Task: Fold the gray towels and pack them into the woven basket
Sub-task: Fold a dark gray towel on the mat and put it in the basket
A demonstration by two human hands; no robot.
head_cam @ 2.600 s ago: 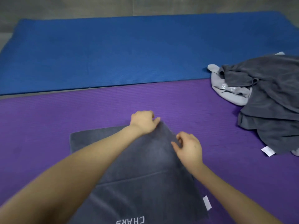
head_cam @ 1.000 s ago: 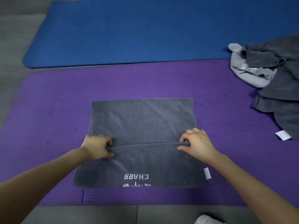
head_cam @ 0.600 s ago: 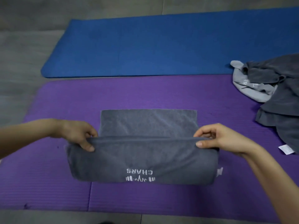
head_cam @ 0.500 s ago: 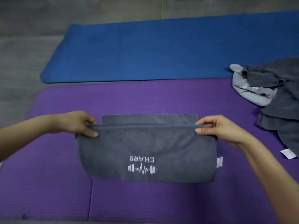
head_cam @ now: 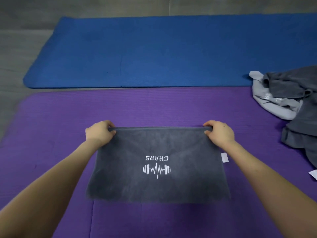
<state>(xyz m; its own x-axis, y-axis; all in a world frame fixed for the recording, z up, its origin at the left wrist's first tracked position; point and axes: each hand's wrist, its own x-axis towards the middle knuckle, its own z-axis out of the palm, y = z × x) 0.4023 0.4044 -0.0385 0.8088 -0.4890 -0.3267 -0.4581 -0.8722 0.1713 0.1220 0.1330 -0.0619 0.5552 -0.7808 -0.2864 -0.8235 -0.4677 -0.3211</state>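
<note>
A dark gray towel (head_cam: 157, 184) with a white "CHARS" dumbbell logo lies folded on the purple mat (head_cam: 51, 134). Its far edge is pinched at both corners. My left hand (head_cam: 100, 133) grips the far left corner and my right hand (head_cam: 219, 133) grips the far right corner, both resting low on the mat. A white tag sticks out of the towel's right side. A heap of unfolded gray towels (head_cam: 295, 107), dark ones over a light one, lies at the right edge. No woven basket is in view.
A blue mat (head_cam: 154, 54) lies beyond the purple one, with gray floor (head_cam: 20, 40) at the left and far side. A seam runs across the purple mat near me, just under the towel's near edge.
Both hands carried the towel's near edge up and over to the far edge, folding it in half. The logo now faces up and the layer underneath is covered.
</note>
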